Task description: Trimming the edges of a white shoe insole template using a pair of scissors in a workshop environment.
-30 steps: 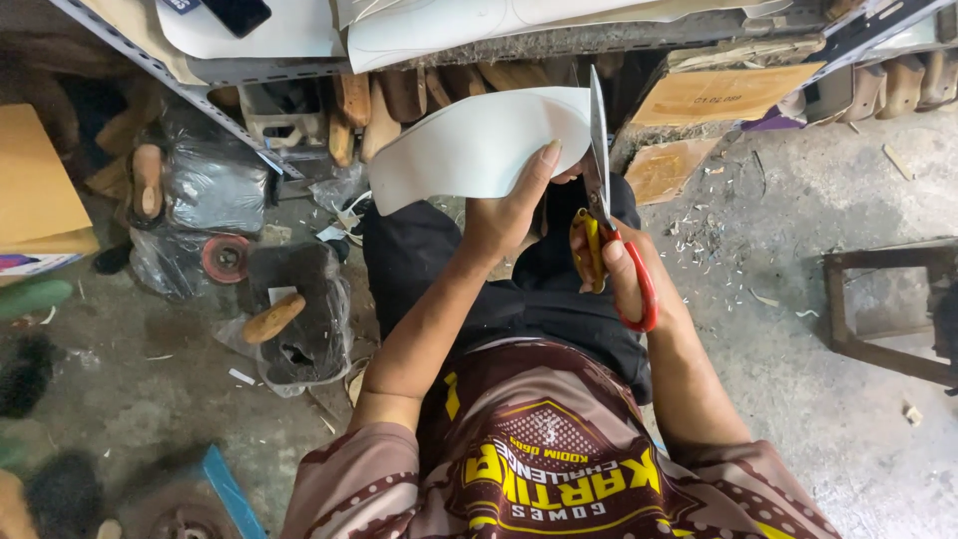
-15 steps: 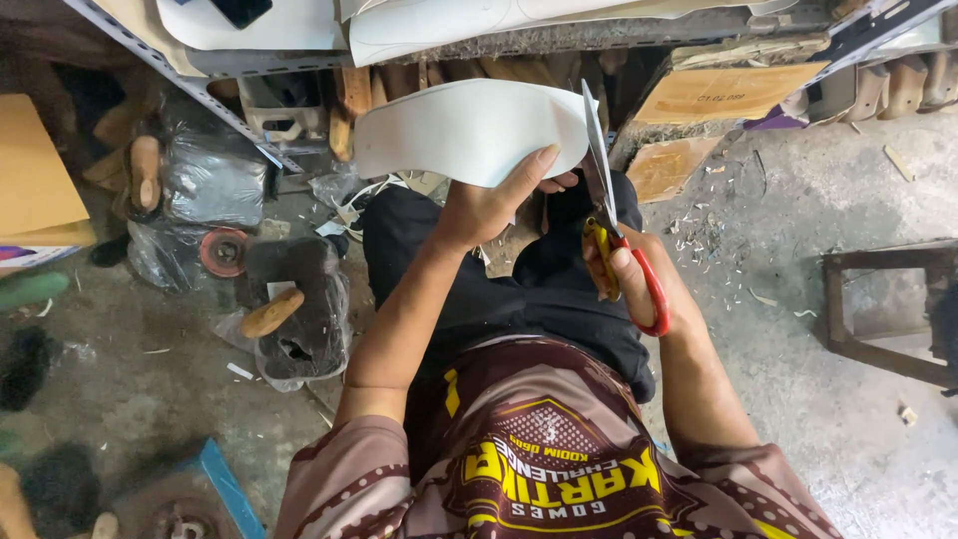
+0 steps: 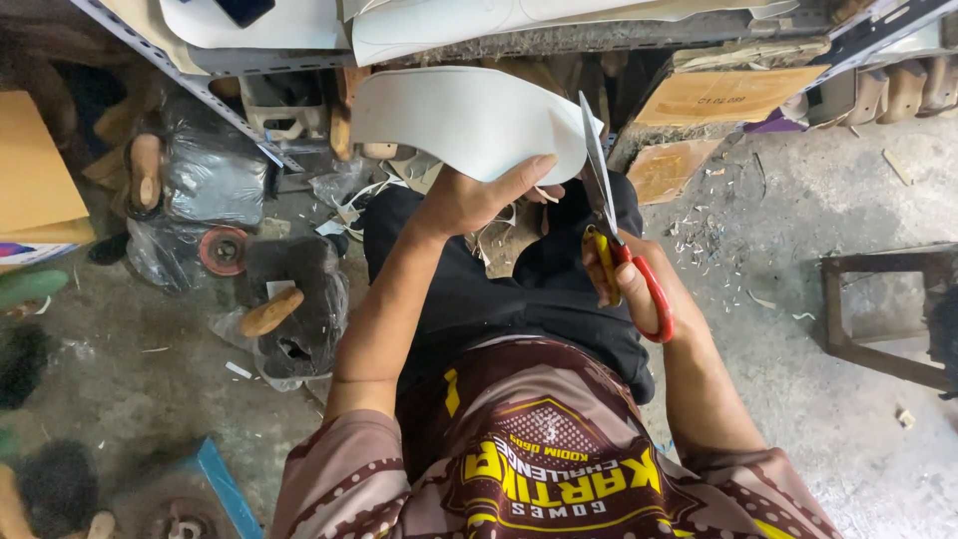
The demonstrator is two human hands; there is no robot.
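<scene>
Left hand [image 3: 469, 200] grips a white curved sheet piece [image 3: 469, 118], sole-shaped, thumb on top near its lower edge, fingers underneath. Piece is held up in front of the person, above the lap, w/ its right end touching the scissor blades. Right hand [image 3: 624, 279] is closed through the handles of red-and-yellow scissors [image 3: 619, 235]; blades point up & away, nearly together, at the sheet's right edge.

Containers: left of the knee, on the floor, a black plastic bag [image 3: 299, 309] sags open; a wooden block [image 3: 269, 311] lies on its top, rest of contents too dark to tell. Behind it another dark bag [image 3: 215, 175], closed, contents hidden. Metal shelf [image 3: 180, 70] above holds more white sheets [image 3: 479, 20] stacked flat. Right side under the shelf: brown cardboard pieces [image 3: 728, 95] leaning. Small offcuts scattered on the concrete floor [image 3: 798, 200]. Wooden stool frame [image 3: 878, 309] stands well apart at right.
</scene>
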